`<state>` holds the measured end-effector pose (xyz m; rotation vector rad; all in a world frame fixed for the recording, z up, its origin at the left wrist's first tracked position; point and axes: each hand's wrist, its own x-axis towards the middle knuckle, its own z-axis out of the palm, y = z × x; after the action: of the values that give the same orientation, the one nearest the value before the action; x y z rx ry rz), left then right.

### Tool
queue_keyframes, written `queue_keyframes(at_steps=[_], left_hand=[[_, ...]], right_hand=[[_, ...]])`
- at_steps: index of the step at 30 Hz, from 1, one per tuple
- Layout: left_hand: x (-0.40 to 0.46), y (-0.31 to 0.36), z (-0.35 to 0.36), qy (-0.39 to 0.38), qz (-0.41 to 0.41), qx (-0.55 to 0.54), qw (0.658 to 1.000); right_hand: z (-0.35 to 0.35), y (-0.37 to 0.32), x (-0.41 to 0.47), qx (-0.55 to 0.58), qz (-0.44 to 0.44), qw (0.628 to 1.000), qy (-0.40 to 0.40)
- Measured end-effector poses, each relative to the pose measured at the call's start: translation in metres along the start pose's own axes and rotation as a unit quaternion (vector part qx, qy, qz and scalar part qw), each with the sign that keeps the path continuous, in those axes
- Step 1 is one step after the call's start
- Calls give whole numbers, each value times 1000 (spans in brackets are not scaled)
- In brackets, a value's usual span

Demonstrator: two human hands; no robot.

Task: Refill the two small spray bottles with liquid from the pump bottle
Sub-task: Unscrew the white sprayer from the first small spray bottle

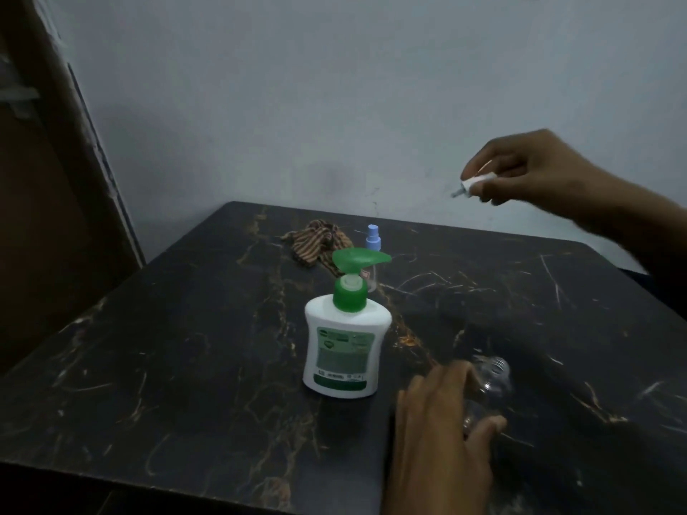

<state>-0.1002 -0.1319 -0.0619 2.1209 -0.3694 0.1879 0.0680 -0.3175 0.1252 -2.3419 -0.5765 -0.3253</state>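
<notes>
- Dark marbled worktop point(186, 366), dim wall behind.
- My left hand point(442, 421) grips the open clear bottle point(490, 381), neck pointing away.
- Pump bottle point(345, 340) stands just left (nearest that hand).
- My right hand point(528, 169) pinches the spray cap point(474, 184), raised well apart.

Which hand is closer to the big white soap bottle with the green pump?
The left hand. It sits low on the table just right of the pump bottle, holding a clear small bottle. The right hand is raised farther off, up and right, pinching a white spray cap.

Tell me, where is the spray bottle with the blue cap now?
In the head view, the blue-capped spray bottle stands upright on the dark table, near its far edge, just behind the pump bottle and right of the striped cloth.
</notes>
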Motion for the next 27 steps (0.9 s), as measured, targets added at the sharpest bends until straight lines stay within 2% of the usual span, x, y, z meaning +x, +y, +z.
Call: queue_keyframes(at_steps=[4,6,8,9,10,12,14,17,19,21,22,24,26,27], left_hand=[[9,-7,-13,-19,53,15,998],[12,-19,-19,-4,108,81,991],[13,-24,-6,-47,86,118,988],[13,-20,-1,-75,22,118,990],[12,-21,2,-46,-3,125,991],[7,-28,13,14,11,168,986],[5,-35,6,11,31,196,980],[11,-34,4,-8,36,169,985],[23,-18,-2,-15,-2,124,992],[25,-18,7,-31,42,67,996],[19,-15,13,-1,73,83,994],[18,-15,14,1,39,107,993],[11,-15,15,-10,20,49,999],[8,-11,12,-25,36,28,999]], right_hand=[[61,49,69,36,49,998,-17],[91,62,97,49,66,996,-24],[115,68,114,66,76,994,-38],[127,69,121,80,78,992,-49],[139,71,129,93,81,990,-62],[158,72,139,111,89,986,-84],[167,76,141,123,92,983,-97],[158,92,123,124,107,984,-76],[143,106,98,113,125,984,-50],[131,115,66,103,133,985,-35],[125,117,48,105,133,985,-29],[116,115,10,120,129,984,-20],[106,107,-25,127,125,984,-18],[103,101,-41,127,119,985,-18]])
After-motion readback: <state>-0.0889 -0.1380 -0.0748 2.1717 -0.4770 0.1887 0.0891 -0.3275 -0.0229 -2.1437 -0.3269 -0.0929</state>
